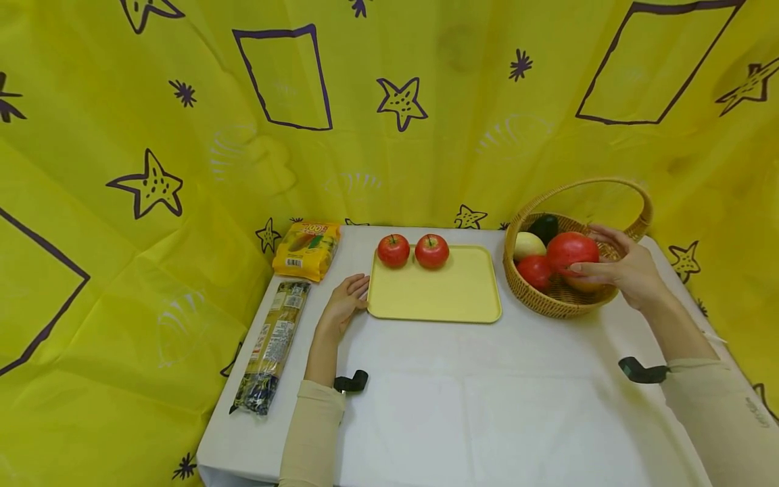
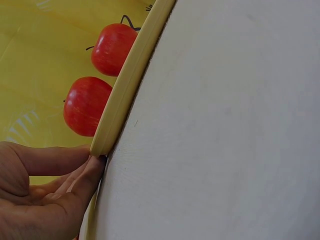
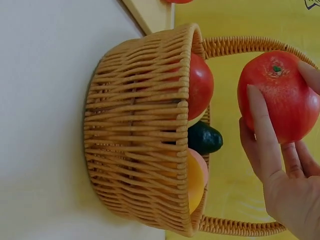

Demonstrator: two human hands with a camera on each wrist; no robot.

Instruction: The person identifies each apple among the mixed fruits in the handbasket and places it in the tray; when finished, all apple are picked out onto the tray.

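Observation:
My right hand (image 1: 635, 274) grips a large round red fruit (image 1: 571, 251) with a small green spot at one end, its fingers and thumb spread around the sides. In the right wrist view the fruit is above the rim of the wicker basket (image 3: 135, 110). Inside the basket are another red fruit (image 1: 534, 272), a pale yellow round fruit (image 1: 528, 246), a dark green avocado (image 3: 205, 138) and a yellow-pink fruit (image 3: 196, 182). My left hand (image 1: 345, 302) pinches the left edge of a yellow tray (image 1: 435, 294), thumb above and fingers below. Two red apples (image 1: 393, 251) stand at the tray's back edge.
A yellow packet (image 1: 307, 250) lies at the table's back left, with a long clear-wrapped pack (image 1: 274, 348) in front of it. The basket's tall handle (image 1: 584, 181) arches over its opening. A yellow patterned curtain (image 1: 402, 162) surrounds the white table (image 1: 462, 406).

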